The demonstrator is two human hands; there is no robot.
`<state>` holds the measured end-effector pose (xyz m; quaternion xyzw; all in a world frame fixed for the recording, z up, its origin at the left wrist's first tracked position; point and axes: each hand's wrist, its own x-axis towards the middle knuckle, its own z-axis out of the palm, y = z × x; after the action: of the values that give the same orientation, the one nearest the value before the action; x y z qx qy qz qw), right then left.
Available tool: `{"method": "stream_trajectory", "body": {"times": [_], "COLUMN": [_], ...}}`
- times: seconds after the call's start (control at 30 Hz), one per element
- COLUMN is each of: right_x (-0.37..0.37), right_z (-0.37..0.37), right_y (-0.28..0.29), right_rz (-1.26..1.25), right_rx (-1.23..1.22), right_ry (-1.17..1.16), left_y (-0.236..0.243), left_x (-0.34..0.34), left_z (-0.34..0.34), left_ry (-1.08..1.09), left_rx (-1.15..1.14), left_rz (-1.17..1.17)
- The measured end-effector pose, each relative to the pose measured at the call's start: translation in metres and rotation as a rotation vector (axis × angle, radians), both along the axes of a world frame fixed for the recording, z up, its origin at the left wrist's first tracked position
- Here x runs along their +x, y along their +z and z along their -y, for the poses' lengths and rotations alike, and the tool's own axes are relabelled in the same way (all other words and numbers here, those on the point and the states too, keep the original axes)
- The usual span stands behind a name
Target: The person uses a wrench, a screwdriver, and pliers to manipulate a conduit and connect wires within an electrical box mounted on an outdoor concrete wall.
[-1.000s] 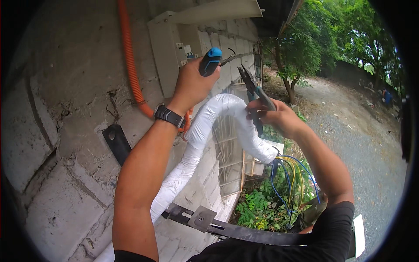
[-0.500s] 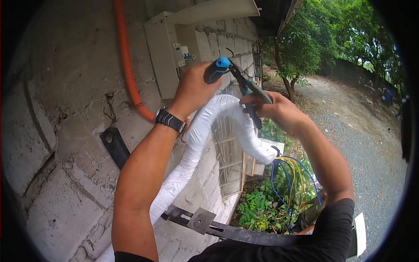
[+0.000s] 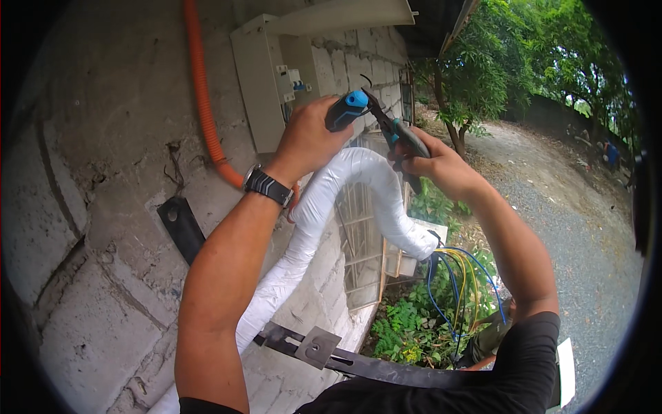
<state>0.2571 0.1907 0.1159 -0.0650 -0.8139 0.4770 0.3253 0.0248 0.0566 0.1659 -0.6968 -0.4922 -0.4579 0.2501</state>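
- No words, numbers or signs legible;
- breaker (image 3: 297,84) in the wall box (image 3: 256,90): markings, if any, too small to read;
- wristwatch (image 3: 267,186): dial angled away, unreadable;
- pliers (image 3: 412,141), blue-and-black handle (image 3: 347,110): no lettering to be made out

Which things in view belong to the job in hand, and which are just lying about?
Likely part of the job:
blue-and-black tool handle, held in the left grip
pliers, held in the right grip
possibly the nearby white-wrapped pipe and blue and yellow wires

Apparently just surroundings:
tree
plants
gravel
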Motion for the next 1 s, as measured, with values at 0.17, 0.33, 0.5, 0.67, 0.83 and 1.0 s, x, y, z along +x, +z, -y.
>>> {"method": "stream_trajectory", "body": {"times": [0.17, 0.33, 0.5, 0.67, 0.83, 1.0], "right_x": [-0.006, -0.009, -0.009, -0.021, -0.029, -0.007], "right_z": [0.001, -0.02, -0.004, -0.01, -0.022, -0.045], "right_y": [0.0, -0.003, 0.002, -0.011, -0.012, 0.006], "right_rz": [-0.014, 0.166, 0.124, 0.082, 0.052, -0.171], "right_rx": [0.027, 0.004, -0.103, -0.088, -0.083, -0.241], "right_ry": [-0.191, -0.073, -0.068, -0.06, -0.074, -0.315], "left_y": [-0.002, -0.002, 0.0, -0.002, -0.001, 0.001], "left_x": [-0.002, 0.001, 0.001, -0.002, -0.002, -0.007], "left_z": [-0.003, -0.002, -0.001, -0.003, -0.003, -0.006], "left_ry": [-0.005, -0.006, -0.016, -0.017, 0.02, 0.067], "left_rx": [0.004, -0.008, 0.01, 0.023, 0.002, 0.069], "left_rz": [-0.028, -0.042, -0.027, -0.045, -0.043, -0.044]}}
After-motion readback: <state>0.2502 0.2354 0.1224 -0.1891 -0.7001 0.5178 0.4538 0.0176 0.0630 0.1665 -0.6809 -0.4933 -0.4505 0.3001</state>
